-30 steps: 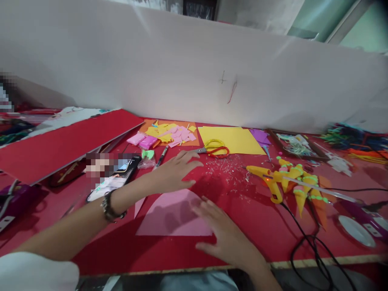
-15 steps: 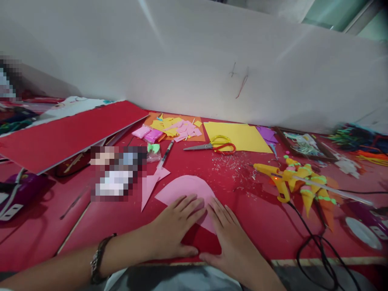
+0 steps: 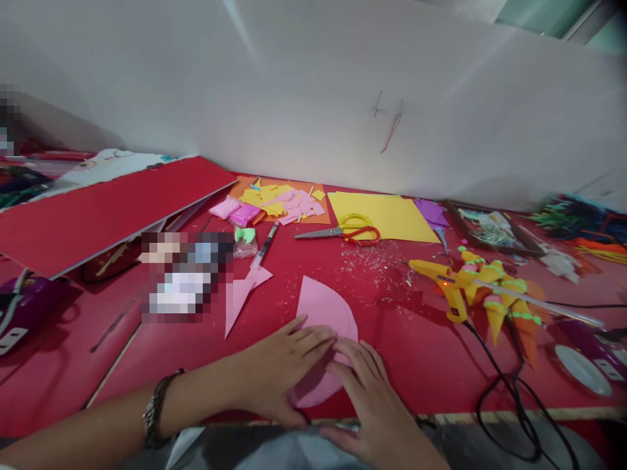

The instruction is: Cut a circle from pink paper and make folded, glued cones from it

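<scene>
A pink half-circle of paper (image 3: 326,303) lies on the red table in front of me, its straight side toward the left. My left hand (image 3: 287,369) rests over that straight side, fingers stretched out and thumb apart, with a bracelet on the wrist. On the paper's right, curved side is my right hand (image 3: 367,382), its fingers slightly bent and spread, the tips touching the sheet. Both sets of fingertips nearly meet over the paper, and part of it is hidden under them. Pointed pink offcuts (image 3: 239,299) lie to the left.
Scissors (image 3: 343,232) lie against yellow sheets (image 3: 386,212). A yellow glue gun (image 3: 443,281) with a black cable (image 3: 494,365) stands right, beside small paper cones (image 3: 497,320). Paper scraps (image 3: 289,202), a pen (image 3: 267,245) and a red board (image 3: 122,202) are farther back.
The pink paper has turned clockwise, so its straight side now faces left instead of toward me. Both hands have shifted with it, the right fingers bending more.
</scene>
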A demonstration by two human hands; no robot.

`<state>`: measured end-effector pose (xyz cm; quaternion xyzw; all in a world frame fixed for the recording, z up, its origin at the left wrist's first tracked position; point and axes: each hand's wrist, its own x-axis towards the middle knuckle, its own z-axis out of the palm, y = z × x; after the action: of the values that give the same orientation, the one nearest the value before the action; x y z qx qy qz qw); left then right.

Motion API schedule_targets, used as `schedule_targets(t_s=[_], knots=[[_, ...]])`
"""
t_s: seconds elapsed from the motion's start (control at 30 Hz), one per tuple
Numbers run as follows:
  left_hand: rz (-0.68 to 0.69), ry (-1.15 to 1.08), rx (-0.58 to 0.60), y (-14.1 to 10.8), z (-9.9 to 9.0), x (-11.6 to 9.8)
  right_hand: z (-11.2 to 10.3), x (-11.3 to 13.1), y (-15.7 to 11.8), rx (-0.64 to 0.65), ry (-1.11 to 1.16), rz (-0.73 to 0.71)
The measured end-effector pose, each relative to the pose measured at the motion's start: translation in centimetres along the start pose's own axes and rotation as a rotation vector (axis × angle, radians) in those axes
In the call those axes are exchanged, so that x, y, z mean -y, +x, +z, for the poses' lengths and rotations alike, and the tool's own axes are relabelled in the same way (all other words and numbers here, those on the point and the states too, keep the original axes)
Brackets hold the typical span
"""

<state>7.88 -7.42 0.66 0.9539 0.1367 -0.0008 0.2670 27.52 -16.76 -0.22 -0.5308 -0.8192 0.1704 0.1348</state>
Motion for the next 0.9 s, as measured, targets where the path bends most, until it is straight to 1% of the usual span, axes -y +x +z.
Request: schedule_targets(t_s=[0.07, 0.17, 0.3, 0.37, 0.43, 0.57, 0.77, 0.83, 0.9], knots=[[0.001, -0.010, -0.003, -0.4, -0.1, 0.1, 0.0, -0.3, 0.1, -0.027, 0.035, 0.004], [-0.005, -0.028, -0.019, -0.9, -0.2, 0.3, 0.0, -0.6, 0.4, -0.044, 0.027, 0.009], [0.005, -0.021, -0.072, -0.9, 0.1, 0.7, -0.8, -0.7, 0.8, 0.031, 0.028, 0.004], [-0.017, -0.004, -0.109, -0.6, 0.4, 1.0, -1.2, -0.7, 1.0, 0.073, 0.038, 0.009], [-0.058, 0.004, -0.174, -0.4, 0.6, 1.3, -1.4, -1.0, 1.2, 0.087, 0.062, 0.018], [-0.119, -0.067, -0.279, -0.3, 0.5, 1.8, -1.6, -1.9, 2.2, 0.049, 0.158, 0.041], [-0.146, -0.125, -0.313, -0.5, -0.5, 1.6, -2.7, -3.6, 4.3, 0.046, 0.404, 0.047], [-0.173, -0.107, -0.341, -0.5, -0.6, 1.5, -3.0, -4.1, 4.8, 0.036, 0.435, 0.060], [-0.221, -0.060, -0.365, -0.6, -0.5, 1.6, -3.2, -4.6, 5.3, 0.017, 0.417, 0.081]])
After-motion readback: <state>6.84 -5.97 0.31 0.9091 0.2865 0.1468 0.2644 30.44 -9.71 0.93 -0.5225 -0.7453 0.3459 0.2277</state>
